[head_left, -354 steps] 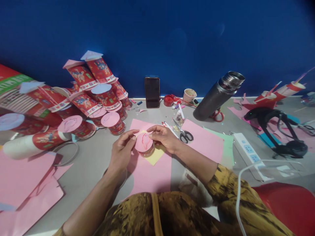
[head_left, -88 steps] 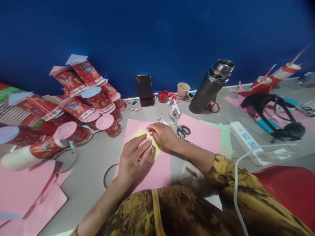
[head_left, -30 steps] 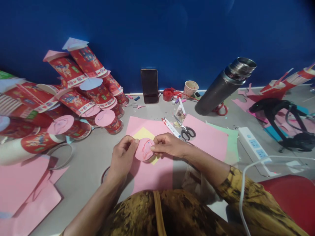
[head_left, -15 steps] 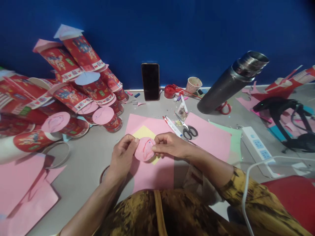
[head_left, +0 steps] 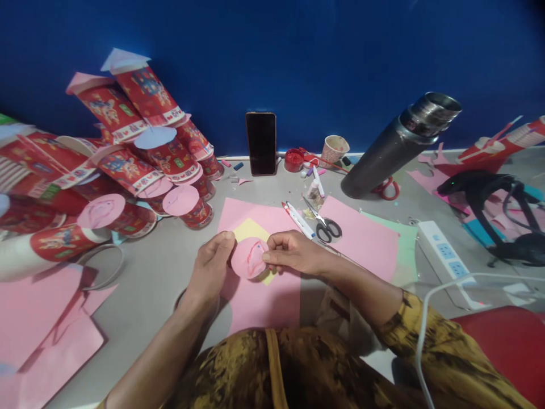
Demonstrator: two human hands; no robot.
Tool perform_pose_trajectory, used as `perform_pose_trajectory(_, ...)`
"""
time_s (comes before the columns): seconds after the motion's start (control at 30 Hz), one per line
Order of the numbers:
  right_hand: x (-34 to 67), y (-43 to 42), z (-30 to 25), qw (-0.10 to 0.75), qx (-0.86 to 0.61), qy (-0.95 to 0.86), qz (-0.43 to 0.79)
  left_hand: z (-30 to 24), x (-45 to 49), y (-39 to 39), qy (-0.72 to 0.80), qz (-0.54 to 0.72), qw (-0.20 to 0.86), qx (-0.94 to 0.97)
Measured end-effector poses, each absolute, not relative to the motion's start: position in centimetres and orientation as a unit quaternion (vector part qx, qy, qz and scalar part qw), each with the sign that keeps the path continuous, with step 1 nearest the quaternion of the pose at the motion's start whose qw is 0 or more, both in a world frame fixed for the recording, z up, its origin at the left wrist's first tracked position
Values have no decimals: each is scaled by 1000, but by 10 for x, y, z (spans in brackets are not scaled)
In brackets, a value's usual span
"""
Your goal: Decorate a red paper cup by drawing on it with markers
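head view, round pink paper disc (head_left: 249,258), red drawn marks, pinched by both hands

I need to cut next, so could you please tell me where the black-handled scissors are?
In the head view, the scissors lie right of centre on a pink sheet, just beyond the right hand, beside a red-and-white pen.

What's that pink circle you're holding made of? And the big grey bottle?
Pink round disc: looks like thin matte paper, with pen lines drawn on it and a slightly bent face. Tall dark grey flask: probably metal, with a dull coated body and a shiny silver neck catching light.
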State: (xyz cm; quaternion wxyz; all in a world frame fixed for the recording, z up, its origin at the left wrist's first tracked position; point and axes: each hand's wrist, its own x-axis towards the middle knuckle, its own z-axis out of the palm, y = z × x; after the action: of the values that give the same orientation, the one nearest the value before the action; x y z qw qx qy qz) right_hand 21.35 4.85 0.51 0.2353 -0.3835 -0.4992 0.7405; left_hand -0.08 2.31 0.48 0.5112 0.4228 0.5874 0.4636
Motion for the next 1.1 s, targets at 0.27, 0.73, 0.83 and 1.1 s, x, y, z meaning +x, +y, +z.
perform_pose_trajectory(0.27, 214, 50, 8, 239, -379, -507, 736, 17, 5, 43, 575, 421, 539, 449)
perform_pose_trajectory(0.73, 212, 50, 4, 243, -382, -497, 740, 17, -6, 28, 578, 426, 566, 405)
perform_pose_trajectory(0.83, 212, 50, 5, 246, -381, -492, 743, 22, -14, 17, 588, 390, 551, 445)
perform_pose_trajectory(1.1, 213, 49, 8, 247, -387, -499, 735, 29, -14, 12, 594, 367, 536, 474)
